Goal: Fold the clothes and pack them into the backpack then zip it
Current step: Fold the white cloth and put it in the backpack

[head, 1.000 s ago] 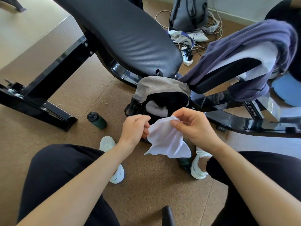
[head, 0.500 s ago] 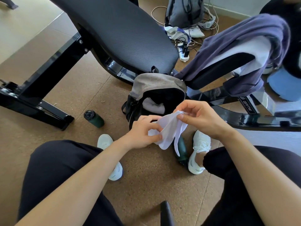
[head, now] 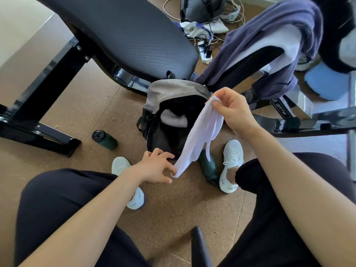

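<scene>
Right hand (head: 234, 110) has lifted white cloth (head: 200, 139) higher.

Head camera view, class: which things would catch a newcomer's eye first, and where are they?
A thin white cloth garment hangs stretched between the right hand pinching its top and the left hand at its lower end. Just behind stands an open grey and black backpack, on the floor below a black padded bench.
</scene>
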